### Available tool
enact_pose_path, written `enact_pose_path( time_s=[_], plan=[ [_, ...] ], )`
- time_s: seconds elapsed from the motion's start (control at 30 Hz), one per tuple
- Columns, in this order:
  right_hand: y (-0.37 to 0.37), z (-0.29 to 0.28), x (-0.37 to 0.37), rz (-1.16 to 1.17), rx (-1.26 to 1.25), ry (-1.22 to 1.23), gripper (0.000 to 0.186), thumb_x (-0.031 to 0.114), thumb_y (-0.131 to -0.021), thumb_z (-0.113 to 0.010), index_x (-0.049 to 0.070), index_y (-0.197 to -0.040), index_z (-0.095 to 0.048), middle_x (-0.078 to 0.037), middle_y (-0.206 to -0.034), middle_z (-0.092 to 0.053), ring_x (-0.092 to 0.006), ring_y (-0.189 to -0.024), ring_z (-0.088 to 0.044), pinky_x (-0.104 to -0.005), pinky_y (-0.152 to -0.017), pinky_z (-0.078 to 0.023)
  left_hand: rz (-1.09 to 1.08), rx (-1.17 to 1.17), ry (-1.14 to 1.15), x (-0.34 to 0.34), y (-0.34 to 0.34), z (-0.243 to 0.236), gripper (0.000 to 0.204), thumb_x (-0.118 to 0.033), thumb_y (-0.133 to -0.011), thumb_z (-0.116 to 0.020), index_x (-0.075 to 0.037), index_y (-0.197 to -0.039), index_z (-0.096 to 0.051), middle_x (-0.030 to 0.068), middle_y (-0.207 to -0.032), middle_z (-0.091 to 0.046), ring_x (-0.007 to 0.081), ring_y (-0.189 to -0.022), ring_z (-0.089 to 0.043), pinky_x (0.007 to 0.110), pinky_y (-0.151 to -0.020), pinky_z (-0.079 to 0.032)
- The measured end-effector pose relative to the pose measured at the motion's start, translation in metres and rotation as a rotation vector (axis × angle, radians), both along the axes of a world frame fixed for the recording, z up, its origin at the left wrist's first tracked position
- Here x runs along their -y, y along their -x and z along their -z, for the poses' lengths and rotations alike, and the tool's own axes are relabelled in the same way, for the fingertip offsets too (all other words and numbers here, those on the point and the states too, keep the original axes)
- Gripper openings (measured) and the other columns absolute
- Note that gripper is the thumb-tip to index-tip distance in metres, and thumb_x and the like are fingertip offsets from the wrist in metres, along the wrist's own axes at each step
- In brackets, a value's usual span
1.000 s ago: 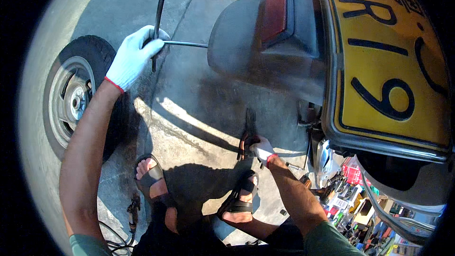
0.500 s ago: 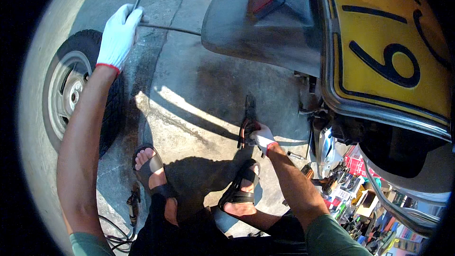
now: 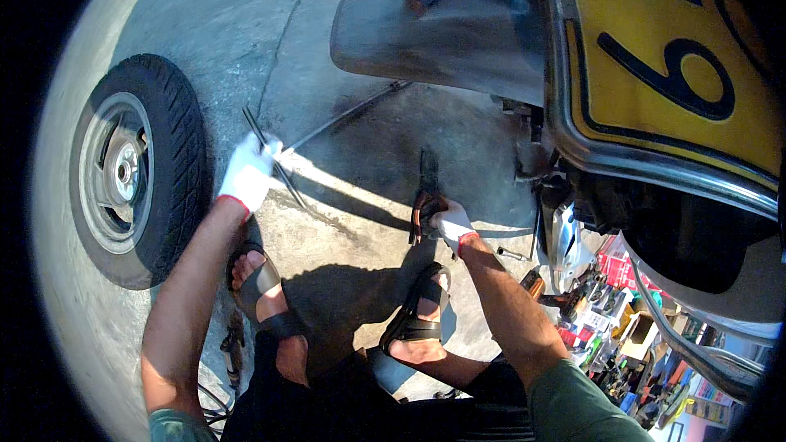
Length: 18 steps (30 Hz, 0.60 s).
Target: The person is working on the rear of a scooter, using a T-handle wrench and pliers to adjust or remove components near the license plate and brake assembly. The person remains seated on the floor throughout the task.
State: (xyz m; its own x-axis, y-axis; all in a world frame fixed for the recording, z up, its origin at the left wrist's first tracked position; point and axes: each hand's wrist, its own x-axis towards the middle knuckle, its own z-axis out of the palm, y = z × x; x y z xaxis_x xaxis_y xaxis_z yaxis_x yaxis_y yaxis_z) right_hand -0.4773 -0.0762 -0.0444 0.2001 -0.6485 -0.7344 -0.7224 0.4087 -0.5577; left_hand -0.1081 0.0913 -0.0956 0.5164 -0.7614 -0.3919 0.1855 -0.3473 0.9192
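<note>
Concrete floor [image 3: 344, 221] open between hands.

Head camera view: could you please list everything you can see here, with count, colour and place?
T-handle wrench: one, dark metal, held in the left hand, its long shaft running toward the scooter's rear.
Pliers: one, dark with orange-lined handles, on the floor, gripped by the right hand.
Wheel: one, black tyre on silver rim, standing at left.
Scooter rear: one, grey body with red tail light, top centre.
Number plate: one, yellow with black marks, top right.
Loose tools and parts: many, mixed colours, lower right.
Concrete floor: grey, stained.
Sandals: two, dark, on the person's feet.
Left hand: white glove.
Right hand: white glove.
</note>
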Motion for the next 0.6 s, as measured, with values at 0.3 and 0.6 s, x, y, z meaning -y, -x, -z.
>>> enact_pose_path(
  time_s=[0.3, 0.6],
  plan=[
    [-0.006, -0.010, -0.005, 0.054, 0.048, -0.009, 0.043, -0.012, -0.068, -0.046, -0.001, -0.105, -0.066, -0.007, -0.087, -0.067, -0.0179, -0.079, -0.061, -0.0278, -0.072, -0.048, 0.261, -0.114, -0.286, -0.012, 0.046, -0.031, 0.022, -0.025, -0.096, -0.054, -0.003, -0.090, -0.057, 0.0088, -0.070, -0.063, 0.0168, -0.048, -0.059, 0.029, -0.043, -0.048],
    [0.002, -0.002, -0.010, 0.007, 0.075, 0.107, 0.042, -0.007, -0.070, -0.047, 0.000, -0.108, -0.065, -0.008, -0.084, -0.065, -0.0191, -0.074, -0.061, -0.0300, -0.061, -0.047, 0.512, 0.610, -0.206, -0.023, 0.056, -0.031, 0.026, -0.028, -0.090, -0.052, -0.005, -0.093, -0.062, 0.0195, -0.085, -0.065, 0.0374, -0.081, -0.063, 0.045, -0.072, -0.049]
  ],
)
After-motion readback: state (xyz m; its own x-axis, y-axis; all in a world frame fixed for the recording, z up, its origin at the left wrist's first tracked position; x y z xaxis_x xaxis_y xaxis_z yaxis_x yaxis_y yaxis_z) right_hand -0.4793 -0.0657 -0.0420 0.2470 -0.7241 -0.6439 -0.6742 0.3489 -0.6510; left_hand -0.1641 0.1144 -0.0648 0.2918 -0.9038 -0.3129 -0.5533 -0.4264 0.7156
